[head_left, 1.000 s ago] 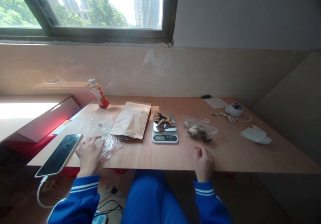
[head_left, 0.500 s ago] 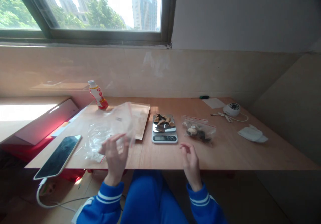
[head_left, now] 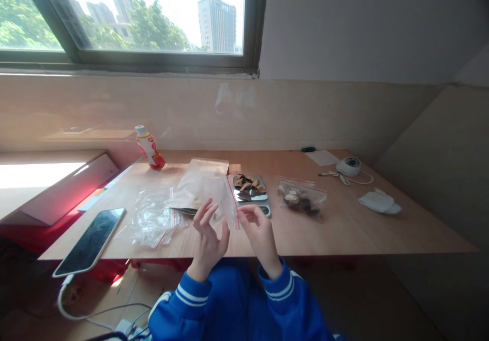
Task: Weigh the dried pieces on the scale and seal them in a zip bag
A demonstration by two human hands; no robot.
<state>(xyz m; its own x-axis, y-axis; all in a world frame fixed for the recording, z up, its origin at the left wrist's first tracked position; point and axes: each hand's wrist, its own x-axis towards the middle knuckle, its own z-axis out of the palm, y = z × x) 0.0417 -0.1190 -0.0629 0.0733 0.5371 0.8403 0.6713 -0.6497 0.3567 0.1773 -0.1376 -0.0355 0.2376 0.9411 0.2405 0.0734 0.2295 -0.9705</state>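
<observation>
Bag [head_left: 206, 190] one, left hand [head_left: 209, 236], right hand [head_left: 260, 231], apparently empty.

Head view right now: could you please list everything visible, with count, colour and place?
clear zip bag: one, clear with red seal, held above the near edge of the table
empty bags: loose heap, clear, on the table at left
paper pouch: one, brown, flat behind the held bag
scale: one, silver, mid-table, carrying brown and dark pieces
filled bag: one, clear, right of the scale
bottle: one, white and red, far left
phone: one, black, near-left edge
round device: one, white, far right
cloth: one, white, right side
table: one, wooden, below the window
left hand: one, blue sleeve, on the clear zip bag
right hand: one, blue sleeve, pinching its red seal
</observation>
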